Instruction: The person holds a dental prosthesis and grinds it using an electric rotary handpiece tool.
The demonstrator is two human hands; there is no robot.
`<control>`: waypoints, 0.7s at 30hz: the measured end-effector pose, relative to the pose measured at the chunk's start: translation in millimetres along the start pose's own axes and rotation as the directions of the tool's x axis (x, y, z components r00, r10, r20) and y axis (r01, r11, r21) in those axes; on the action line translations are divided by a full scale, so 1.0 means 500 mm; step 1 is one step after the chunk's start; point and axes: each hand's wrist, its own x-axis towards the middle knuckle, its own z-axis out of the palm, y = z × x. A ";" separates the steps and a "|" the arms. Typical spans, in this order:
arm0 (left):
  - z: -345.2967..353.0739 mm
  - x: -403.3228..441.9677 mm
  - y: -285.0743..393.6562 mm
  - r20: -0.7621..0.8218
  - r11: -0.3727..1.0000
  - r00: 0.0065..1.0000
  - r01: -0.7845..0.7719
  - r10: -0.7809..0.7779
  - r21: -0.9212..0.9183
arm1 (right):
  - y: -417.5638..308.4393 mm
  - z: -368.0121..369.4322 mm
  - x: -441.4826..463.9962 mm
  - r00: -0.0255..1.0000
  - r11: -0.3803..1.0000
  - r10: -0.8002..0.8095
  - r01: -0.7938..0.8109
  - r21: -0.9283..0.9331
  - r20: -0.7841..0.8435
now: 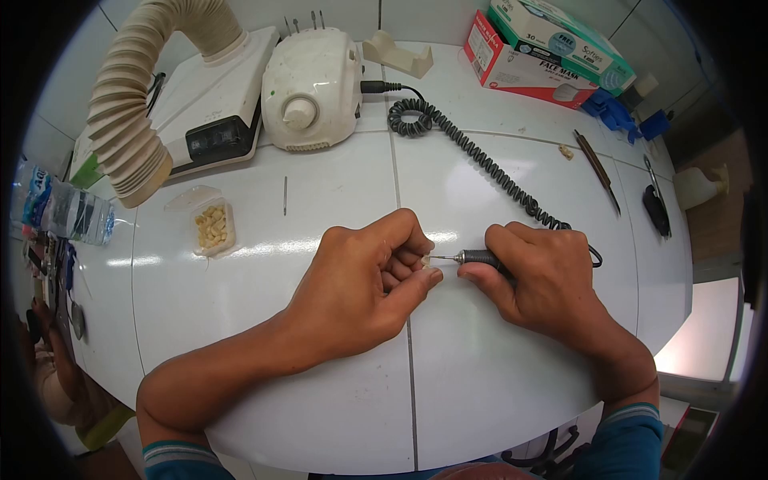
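My left hand (pixel 372 280) pinches a tiny pale piece (pixel 426 262) between thumb and fingertips, near the middle of the white table. My right hand (pixel 544 276) is wrapped round a dark rotary handpiece (pixel 482 258), held level. Its thin metal bit (pixel 445 257) points left, and the tip reaches the pale piece; whether they touch is too small to tell. A coiled black cord (pixel 488 166) runs from the handpiece side to the white control box (pixel 312 92). Left of my hands lies an open clear box (pixel 230 232) of small yellowish pieces (pixel 212 227).
A ribbed hose (pixel 128 120) arches over a white unit (pixel 216 100) at the back left. Bottles (pixel 80 212) stand far left, beside another person's arm (pixel 64 352). A thin bit (pixel 286 196), mask boxes (pixel 528 68) and slender tools (pixel 596 168) lie further back.
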 end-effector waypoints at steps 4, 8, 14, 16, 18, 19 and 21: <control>0.000 0.000 -0.001 0.001 1.000 1.000 -0.005 0.005 0.008 | -0.001 -0.001 0.001 1.000 1.000 0.009 -0.009 0.006 0.008; -0.001 0.000 0.000 0.008 1.000 1.000 0.009 -0.009 0.000 | -0.004 -0.004 0.002 1.000 1.000 0.016 -0.016 0.011 0.017; 0.000 0.000 0.002 0.014 0.999 1.000 0.028 -0.027 -0.016 | -0.003 -0.003 0.002 1.000 1.000 0.019 -0.019 0.014 0.022; -0.001 0.001 0.003 0.016 0.999 0.999 0.042 -0.042 -0.025 | -0.003 -0.004 0.003 1.000 1.000 0.014 -0.014 0.004 0.026; -0.001 0.000 0.000 0.011 1.000 1.000 0.019 -0.019 -0.007 | -0.003 -0.004 0.003 1.000 1.000 0.010 -0.010 -0.002 0.026; -0.001 0.000 -0.001 0.009 1.000 1.000 0.008 -0.008 0.003 | -0.003 -0.003 0.003 1.000 1.000 0.008 -0.008 -0.004 0.025; -0.001 0.000 0.001 0.008 1.000 1.000 0.014 -0.014 0.005 | -0.002 -0.002 0.002 1.000 1.000 0.008 -0.007 -0.007 0.021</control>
